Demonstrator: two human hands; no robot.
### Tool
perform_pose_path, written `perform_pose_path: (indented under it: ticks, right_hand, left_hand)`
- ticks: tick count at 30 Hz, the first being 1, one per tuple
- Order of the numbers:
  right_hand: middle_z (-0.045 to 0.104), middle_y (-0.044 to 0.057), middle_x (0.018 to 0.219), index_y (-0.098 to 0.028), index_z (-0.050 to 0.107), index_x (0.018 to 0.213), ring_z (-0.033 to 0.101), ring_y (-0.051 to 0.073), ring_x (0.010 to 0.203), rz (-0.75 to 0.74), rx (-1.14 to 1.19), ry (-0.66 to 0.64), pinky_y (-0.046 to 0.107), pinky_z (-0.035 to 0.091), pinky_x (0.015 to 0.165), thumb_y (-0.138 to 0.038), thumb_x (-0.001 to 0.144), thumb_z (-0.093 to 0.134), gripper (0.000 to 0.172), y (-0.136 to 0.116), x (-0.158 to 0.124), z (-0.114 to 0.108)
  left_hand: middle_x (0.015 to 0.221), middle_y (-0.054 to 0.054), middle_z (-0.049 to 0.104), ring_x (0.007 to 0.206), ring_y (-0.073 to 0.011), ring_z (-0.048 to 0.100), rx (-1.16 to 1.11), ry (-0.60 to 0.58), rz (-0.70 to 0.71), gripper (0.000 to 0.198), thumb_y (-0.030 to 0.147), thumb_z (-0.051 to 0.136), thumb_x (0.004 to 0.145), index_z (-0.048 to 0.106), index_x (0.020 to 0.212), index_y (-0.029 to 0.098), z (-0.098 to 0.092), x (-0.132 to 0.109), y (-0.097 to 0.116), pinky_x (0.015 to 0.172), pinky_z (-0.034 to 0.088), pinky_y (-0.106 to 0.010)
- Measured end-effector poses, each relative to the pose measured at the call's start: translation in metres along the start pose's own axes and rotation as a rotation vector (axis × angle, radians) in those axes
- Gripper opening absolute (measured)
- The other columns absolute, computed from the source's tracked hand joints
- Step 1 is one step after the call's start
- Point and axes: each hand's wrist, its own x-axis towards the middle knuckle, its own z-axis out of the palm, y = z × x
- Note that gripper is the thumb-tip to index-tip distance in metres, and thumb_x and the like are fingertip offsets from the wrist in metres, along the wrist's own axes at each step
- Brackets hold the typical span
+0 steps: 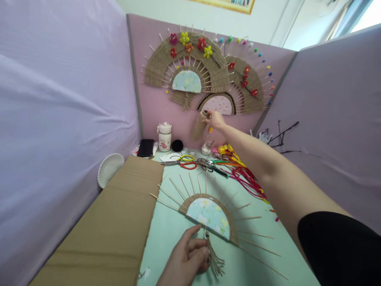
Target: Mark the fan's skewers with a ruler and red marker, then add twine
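A half-round fan frame with a floral centre, a brown twine rim and thin sticks fanning outward lies on the pale green table. My left hand is at its lower edge, fingers curled beside the twine tassel; whether it grips the tassel's cord is unclear. Out beyond the frame, my right hand is raised in front of the pink board, its fingers closed on the top end of a roll of brown twine. The roll is slightly blurred and hangs tilted above the table's back edge.
Finished fans hang on the pink board. Along the back stand a white jar, a phone, scissors and a small cup. Coloured stems lie at right. Cardboard covers the left side, beside a white dish.
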Motion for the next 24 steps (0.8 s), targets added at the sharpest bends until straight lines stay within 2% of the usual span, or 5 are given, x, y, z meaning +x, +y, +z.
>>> perform_pose_path:
  ticks: [5,11,15,20,24]
  right_hand:
    - [0.066,0.010,0.091,-0.014,0.063,0.086,0.058,0.025,0.087,-0.015,0.010,0.235,0.035,0.044,0.079,-0.025,0.072,0.071,0.020,0.009,-0.008,-0.045]
    - [0.061,0.008,0.094,-0.018,0.060,0.087,0.056,0.023,0.087,-0.037,0.039,0.501,0.038,0.045,0.081,-0.032,0.077,0.065,0.017,0.031,-0.022,-0.098]
    - [0.059,0.006,0.088,-0.020,0.057,0.080,0.055,0.023,0.087,-0.119,0.112,0.671,0.040,0.046,0.082,-0.036,0.077,0.066,0.019,0.044,-0.030,-0.133]
    - [0.057,0.003,0.088,-0.020,0.054,0.081,0.055,0.023,0.089,-0.182,0.157,0.750,0.044,0.048,0.085,-0.032,0.073,0.072,0.023,0.045,-0.049,-0.175]
    - [0.056,0.002,0.090,-0.021,0.054,0.084,0.056,0.022,0.091,-0.255,0.247,0.759,0.043,0.051,0.083,-0.036,0.073,0.073,0.027,0.026,-0.084,-0.204]
  left_hand:
    - [0.106,-0.016,0.065,0.089,-0.0222,0.065,0.092,0.042,0.090,0.066,0.045,0.074,0.067,0.052,0.121,0.015,-0.002,0.000,0.004,0.077,0.050,-0.033]
    - [0.114,-0.015,0.065,0.109,-0.0258,0.060,0.319,0.270,0.356,0.051,0.050,0.066,0.072,0.061,0.109,0.015,-0.007,0.008,0.006,0.090,0.049,-0.034]
    - [0.111,-0.013,0.067,0.100,-0.0249,0.063,0.468,0.336,0.422,0.046,0.052,0.063,0.074,0.065,0.102,0.016,-0.002,0.006,0.012,0.086,0.050,-0.034]
    - [0.104,-0.010,0.069,0.091,-0.0243,0.065,0.526,0.431,0.491,0.044,0.053,0.064,0.071,0.067,0.096,0.017,0.003,0.000,0.023,0.083,0.052,-0.034]
    - [0.104,-0.010,0.068,0.098,-0.0246,0.063,0.443,0.515,0.595,0.046,0.051,0.069,0.067,0.065,0.098,0.017,0.004,0.001,0.030,0.083,0.052,-0.032]
